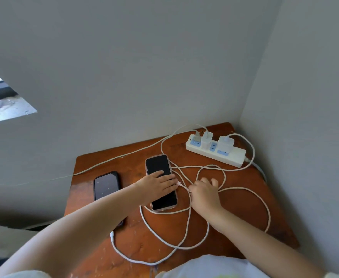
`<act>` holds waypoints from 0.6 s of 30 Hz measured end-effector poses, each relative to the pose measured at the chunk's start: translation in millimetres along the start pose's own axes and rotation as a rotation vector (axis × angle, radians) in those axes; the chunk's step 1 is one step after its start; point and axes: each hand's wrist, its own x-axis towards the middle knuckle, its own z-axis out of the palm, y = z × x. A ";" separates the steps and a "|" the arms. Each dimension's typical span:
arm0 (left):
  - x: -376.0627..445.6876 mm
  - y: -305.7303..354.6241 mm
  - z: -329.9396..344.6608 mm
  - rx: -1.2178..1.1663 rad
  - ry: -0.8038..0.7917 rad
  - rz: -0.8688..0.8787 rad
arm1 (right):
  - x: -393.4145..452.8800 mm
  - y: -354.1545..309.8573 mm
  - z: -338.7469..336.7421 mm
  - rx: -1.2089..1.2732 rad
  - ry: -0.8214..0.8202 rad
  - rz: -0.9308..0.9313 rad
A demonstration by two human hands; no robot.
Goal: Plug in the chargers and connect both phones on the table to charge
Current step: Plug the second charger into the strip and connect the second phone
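Note:
Two black phones lie on the brown wooden table (pixel 234 207). The left phone (pixel 106 184) has a white cable plugged at its near end, partly hidden under my arm. My left hand (pixel 160 182) rests flat on the right phone (pixel 160 171), fingers spread. My right hand (pixel 203 192) pinches the plug end of a white braided cable (pixel 185 187) beside that phone's right edge. Two white chargers (pixel 206 139) (pixel 225 144) sit plugged in the white power strip (pixel 232 156) at the back right.
Loose cable loops (pixel 186 235) cover the middle and front of the table. Grey walls close in behind and on the right. A thin cord (pixel 114 159) runs off the table to the left. A window corner (pixel 2 101) shows at the far left.

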 end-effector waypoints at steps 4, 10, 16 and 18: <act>3.7 -0.9 -1.9 0.003 -0.004 0.018 | -12.1 17.1 -1.0 0.026 0.043 0.097; 7.4 -0.8 -5.5 -0.017 0.006 0.026 | -18.2 27.7 -3.7 0.048 0.030 0.143; 8.1 3.6 -10.9 -0.105 0.095 -0.060 | -14.6 24.5 -6.6 0.034 0.048 0.085; 6.3 1.9 -13.0 -0.191 0.146 -0.123 | -17.5 21.7 -15.0 0.040 0.078 0.064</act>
